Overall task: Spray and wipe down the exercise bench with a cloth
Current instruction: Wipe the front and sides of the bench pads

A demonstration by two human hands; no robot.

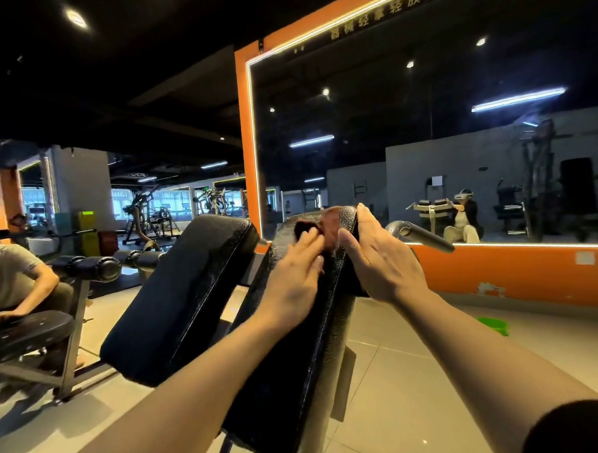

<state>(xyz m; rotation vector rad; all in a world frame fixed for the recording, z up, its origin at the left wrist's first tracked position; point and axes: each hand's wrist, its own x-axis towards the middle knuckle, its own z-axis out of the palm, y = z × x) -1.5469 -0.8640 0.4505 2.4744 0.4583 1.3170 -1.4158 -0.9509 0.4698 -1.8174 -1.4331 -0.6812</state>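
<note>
Two black padded bench cushions slope up in front of me: the left pad (180, 293) and the right pad (297, 380). A reddish-brown cloth (330, 225) lies bunched near the top of the right pad. My left hand (294, 278) presses on the cloth with its fingers stretched out. My right hand (377, 257) rests against the pad's upper right edge, fingers straight and reaching over the top. No spray bottle shows in view.
A chrome handle with a black grip (425, 236) juts out right of the pad. An orange-framed mirror wall (498, 269) stands behind. A person sits on another bench (28, 332) at left. A green object (493, 324) lies on the tiled floor at right.
</note>
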